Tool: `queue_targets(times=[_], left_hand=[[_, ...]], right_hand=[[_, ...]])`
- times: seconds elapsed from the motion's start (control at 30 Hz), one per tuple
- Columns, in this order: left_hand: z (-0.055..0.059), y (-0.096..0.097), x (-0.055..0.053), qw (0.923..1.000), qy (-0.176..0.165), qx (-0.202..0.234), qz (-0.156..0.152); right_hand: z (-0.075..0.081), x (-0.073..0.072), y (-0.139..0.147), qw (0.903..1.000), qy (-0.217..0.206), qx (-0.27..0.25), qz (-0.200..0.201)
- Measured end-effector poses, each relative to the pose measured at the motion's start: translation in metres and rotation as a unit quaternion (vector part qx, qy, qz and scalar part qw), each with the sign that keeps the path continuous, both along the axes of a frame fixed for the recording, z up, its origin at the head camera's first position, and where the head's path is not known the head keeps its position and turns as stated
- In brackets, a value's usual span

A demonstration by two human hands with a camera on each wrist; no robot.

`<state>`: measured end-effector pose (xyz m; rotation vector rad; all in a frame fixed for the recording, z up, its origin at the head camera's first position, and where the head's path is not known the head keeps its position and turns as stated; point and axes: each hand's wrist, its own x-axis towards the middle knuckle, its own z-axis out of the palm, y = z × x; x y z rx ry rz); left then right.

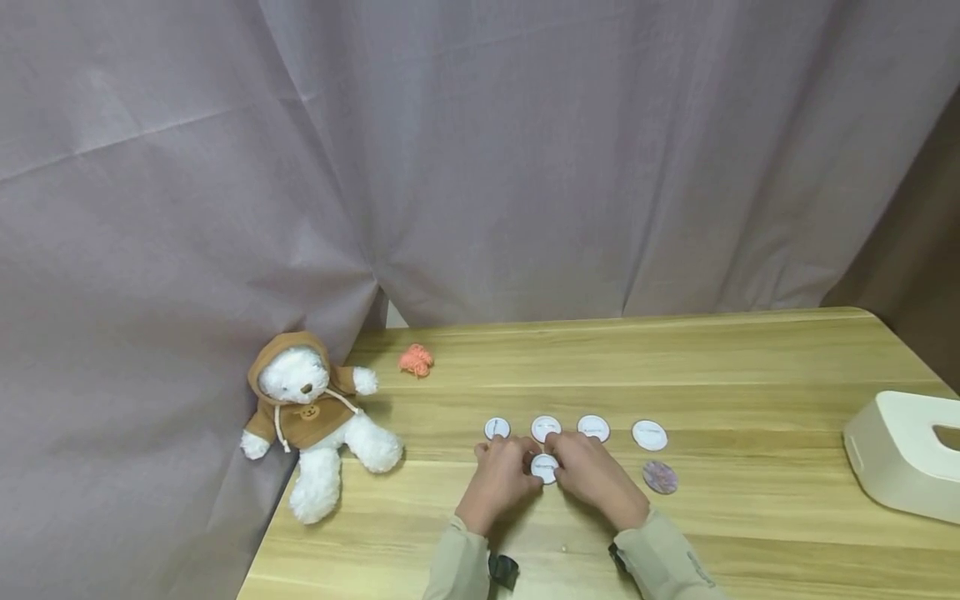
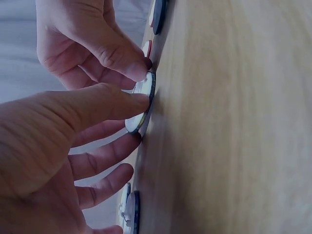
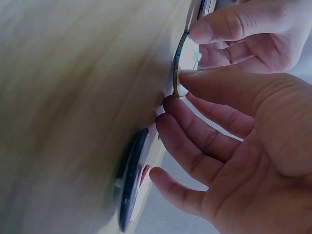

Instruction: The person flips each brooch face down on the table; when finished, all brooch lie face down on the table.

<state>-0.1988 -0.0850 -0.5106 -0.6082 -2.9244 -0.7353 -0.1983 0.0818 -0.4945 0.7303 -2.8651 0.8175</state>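
A round pin-back badge (image 1: 544,468), white back up with its pin showing, is between my two hands just over the table. My left hand (image 1: 501,475) pinches its left edge, the thumb on the white back in the left wrist view. Opposite, my right hand (image 1: 592,473) pinches the right edge between thumb and fingertips. A row of more white-backed badges lies just beyond: one at the left (image 1: 497,428), a second badge (image 1: 547,427) near my fingertips, a third badge (image 1: 594,428) and a badge at the right (image 1: 649,435). Nearer me lies a badge with a pinkish-purple face (image 1: 661,477).
A white plush bear (image 1: 315,421) in a brown hoodie sits at the table's left edge. Behind it to the right is a small bundle of coral yarn (image 1: 416,360). A cream tissue box (image 1: 907,458) stands far right. Grey curtain (image 1: 510,167) hangs along the back.
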Motion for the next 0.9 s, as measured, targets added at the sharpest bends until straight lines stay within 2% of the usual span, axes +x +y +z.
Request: queue_targets(times=[0.2, 0.57, 0.73, 0.9], left_hand=[[0.0, 0.0, 0.002, 1.0, -0.009, -0.001, 0.004], [0.002, 0.007, 0.001, 1.0, 0.007, -0.004, -0.001], [0.007, 0.015, -0.001, 1.0, 0.002, 0.0, -0.002], [0.01, 0.022, -0.003, 0.9997, -0.013, -0.007, -0.02]], right_hand=[[-0.004, -0.001, 0.0, 0.9996, 0.023, 0.019, 0.001], [-0.001, 0.0, 0.016, 0.9976, 0.068, 0.007, 0.013], [0.003, 0.0, 0.027, 0.9983, 0.057, 0.013, 0.002], [0.009, 0.001, 0.04, 0.9989, 0.036, 0.029, -0.009]])
